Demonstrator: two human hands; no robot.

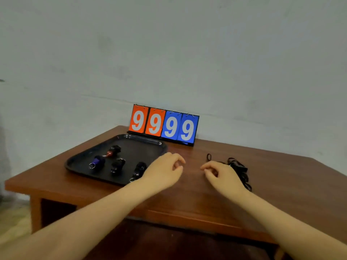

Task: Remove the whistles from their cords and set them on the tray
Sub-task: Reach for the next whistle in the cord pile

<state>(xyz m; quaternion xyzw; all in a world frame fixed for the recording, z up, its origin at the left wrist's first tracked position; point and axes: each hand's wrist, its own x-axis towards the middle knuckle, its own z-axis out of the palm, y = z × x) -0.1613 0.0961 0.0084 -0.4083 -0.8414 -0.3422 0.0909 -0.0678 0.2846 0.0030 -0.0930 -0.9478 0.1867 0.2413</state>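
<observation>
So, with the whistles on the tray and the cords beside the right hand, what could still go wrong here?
1. The nearest whistle lies close to the tray's front rim, right by the left hand; a careless pull back could knock it off.
2. The loose cords sit partly under the right hand; lifting it may drag them along.
3. The tray reaches near the table edge, so a push could tip it.

Your left hand (165, 169) covers the near right corner of the tray (78, 162) and part of the nearest whistle (139, 169); your right hand (221, 175) hides much of the pile of cords (242, 171), so you cannot count them; both forearms are cut off by the lower edge; the whistles are too blurred to show detail.
</observation>
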